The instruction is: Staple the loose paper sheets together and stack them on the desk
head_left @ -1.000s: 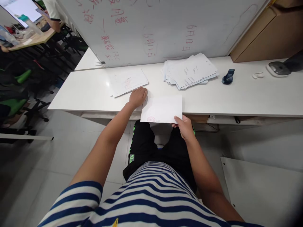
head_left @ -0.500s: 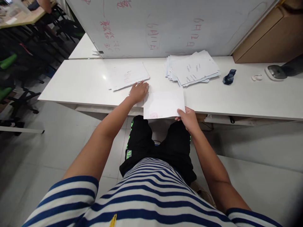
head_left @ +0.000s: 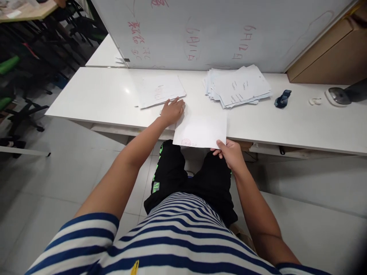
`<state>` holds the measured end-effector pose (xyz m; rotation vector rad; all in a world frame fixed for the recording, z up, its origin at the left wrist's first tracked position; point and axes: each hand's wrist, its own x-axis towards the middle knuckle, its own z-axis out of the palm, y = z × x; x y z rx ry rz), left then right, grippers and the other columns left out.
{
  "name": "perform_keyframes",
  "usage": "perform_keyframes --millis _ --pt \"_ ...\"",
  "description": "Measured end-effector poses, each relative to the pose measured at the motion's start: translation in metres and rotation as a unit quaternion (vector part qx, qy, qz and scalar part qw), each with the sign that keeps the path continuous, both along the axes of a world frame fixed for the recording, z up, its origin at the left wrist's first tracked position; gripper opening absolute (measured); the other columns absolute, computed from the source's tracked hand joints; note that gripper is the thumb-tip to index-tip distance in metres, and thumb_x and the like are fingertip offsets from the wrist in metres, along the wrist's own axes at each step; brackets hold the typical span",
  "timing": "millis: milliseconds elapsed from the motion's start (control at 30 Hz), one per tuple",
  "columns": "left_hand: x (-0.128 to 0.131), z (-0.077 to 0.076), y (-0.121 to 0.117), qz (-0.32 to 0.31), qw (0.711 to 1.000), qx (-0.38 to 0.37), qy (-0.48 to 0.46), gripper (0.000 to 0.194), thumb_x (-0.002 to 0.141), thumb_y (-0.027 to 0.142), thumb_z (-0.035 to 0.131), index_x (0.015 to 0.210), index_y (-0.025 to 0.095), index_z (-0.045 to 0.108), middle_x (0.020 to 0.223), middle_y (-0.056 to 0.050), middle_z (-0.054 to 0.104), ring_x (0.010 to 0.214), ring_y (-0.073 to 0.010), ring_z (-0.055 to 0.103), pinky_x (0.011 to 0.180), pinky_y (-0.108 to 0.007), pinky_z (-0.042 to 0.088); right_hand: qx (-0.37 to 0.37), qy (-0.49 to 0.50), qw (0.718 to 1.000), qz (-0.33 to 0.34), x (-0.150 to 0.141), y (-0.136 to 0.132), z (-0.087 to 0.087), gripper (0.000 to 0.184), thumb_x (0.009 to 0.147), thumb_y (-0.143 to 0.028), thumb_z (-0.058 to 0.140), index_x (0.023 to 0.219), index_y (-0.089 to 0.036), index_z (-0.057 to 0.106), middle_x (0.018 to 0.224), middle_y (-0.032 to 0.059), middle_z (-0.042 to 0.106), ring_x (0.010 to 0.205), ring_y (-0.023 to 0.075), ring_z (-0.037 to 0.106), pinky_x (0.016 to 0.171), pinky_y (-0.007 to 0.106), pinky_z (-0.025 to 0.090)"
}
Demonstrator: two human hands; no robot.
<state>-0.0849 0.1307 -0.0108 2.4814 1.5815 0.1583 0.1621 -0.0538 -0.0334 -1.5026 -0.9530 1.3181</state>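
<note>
A white sheet of paper [head_left: 202, 126] with a red round stamp near its lower left corner juts over the front edge of the white table [head_left: 100, 91]. My right hand [head_left: 231, 152] pinches its lower right corner, thumb on top and fingers beneath. At the sheet's upper left lies my left hand [head_left: 172, 111], palm down with fingers stretched out; whether it presses on the sheet or only on the table I cannot tell. Just beyond those fingers is a small stack of papers [head_left: 159, 89], its top one also marked with a red stamp.
A larger, uneven pile of printed papers [head_left: 242, 86] sits at the back right. Farther right are a dark blue strap-like item [head_left: 283, 99], small white earbuds [head_left: 315, 101] and a grey-and-white device [head_left: 338, 96]. A whiteboard [head_left: 218, 34] and a cardboard box [head_left: 321, 53] stand behind.
The camera view has shifted slightly. My right hand and the sheet's near edge have come a little toward my body; my left hand stays beside the small stack.
</note>
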Motion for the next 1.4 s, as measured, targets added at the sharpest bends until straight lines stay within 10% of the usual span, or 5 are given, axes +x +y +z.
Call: perform_keyframes --millis 1400 --pt "-0.003 0.004 0.002 0.004 0.999 -0.034 0.003 0.050 0.100 0.029 0.021 0.141 0.020 0.049 0.153 -0.006 0.046 0.147 -0.0232 0.033 0.122 -0.051 0.017 -0.033 0.100 0.994 -0.001 0.000 -0.009 -0.001 0.050 0.065 -0.059 0.082 0.081 -0.014 0.067 0.070 0.0094 0.073 0.057 0.0142 0.067 0.050 0.022 0.052"
